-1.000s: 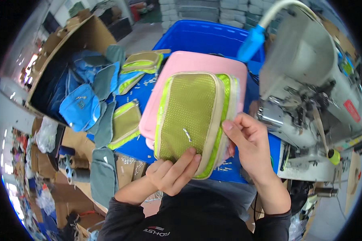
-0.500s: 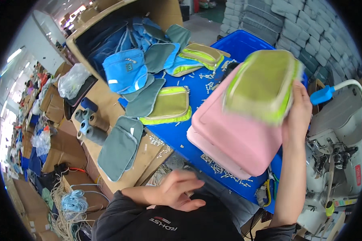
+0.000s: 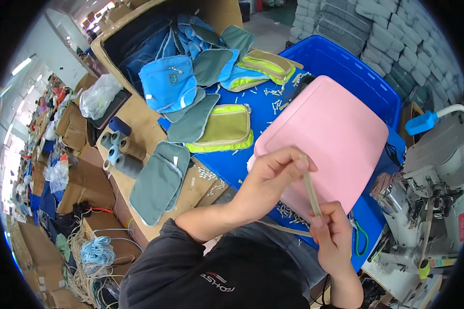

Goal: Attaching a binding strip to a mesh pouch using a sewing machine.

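A narrow beige fabric strip point(image 3: 311, 190) is stretched between my two hands, above a pink plastic surface point(image 3: 340, 123) with rounded corners. My left hand point(image 3: 268, 180) pinches its upper end between thumb and fingers. Lower down, my right hand point(image 3: 335, 237) has its thumb and fingers closed on the same strip. A further length of strip trails leftward below the hands. Left of the pink piece lies an olive and lime-green pouch point(image 3: 224, 126), partly covered by grey-green fabric panels point(image 3: 195, 119). Green-handled scissors point(image 3: 363, 241) show beside my right hand.
Grey-green panels point(image 3: 157, 180) and thread cones point(image 3: 126, 165) rest on cardboard at left. Blue pouches point(image 3: 167, 85) lie before an open carton point(image 3: 105, 49). A blue bin point(image 3: 368, 69) stands behind the pink piece, and a sewing machine point(image 3: 423, 206) at right. Small whitish bits litter the blue surface.
The green pouch has left my right hand, and I no longer see it there. Both hands have come together over the pink piece, taking hold of the beige strip.
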### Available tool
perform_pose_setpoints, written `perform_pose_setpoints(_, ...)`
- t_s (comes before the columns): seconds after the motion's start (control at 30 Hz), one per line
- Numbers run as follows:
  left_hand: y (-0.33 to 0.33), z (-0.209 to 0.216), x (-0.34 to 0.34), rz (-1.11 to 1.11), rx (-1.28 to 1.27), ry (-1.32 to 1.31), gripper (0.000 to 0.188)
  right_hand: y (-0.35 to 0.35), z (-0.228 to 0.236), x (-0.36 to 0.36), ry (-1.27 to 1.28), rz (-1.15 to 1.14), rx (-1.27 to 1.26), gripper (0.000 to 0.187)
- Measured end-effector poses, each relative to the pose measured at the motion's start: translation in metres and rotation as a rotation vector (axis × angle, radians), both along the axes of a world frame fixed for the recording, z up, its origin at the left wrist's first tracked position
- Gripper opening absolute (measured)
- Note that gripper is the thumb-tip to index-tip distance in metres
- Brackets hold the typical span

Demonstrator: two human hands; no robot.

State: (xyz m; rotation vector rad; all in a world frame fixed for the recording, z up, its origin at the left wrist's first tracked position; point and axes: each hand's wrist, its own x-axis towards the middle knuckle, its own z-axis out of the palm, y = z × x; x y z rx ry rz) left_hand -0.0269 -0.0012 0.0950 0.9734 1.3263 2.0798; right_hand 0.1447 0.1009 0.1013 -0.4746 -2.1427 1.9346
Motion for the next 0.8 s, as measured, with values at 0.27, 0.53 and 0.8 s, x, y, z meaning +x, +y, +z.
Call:
perform_pose_setpoints(0.27, -0.018, -0.043, -0.042, 0.461, -0.332, 0.612, 0.019, 0.002, 0.006, 0.025, -0.013, -0.065, -0.208, 0.011)
perform_pose_setpoints(0.53, -0.063, -0.121, -0.176, 0.311, -1.077, 1.516, 0.022, -0.001, -0.008, 0.035, 0.116, -0.114, -0.323, 0.011)
perform_pose_setpoints(0.8, -0.026, 0.013, -0.093, 0.834, -0.376, 1.017, 0.018, 0.010, -0.017, 0.026, 0.270, -0.120, 0.029, 0.015)
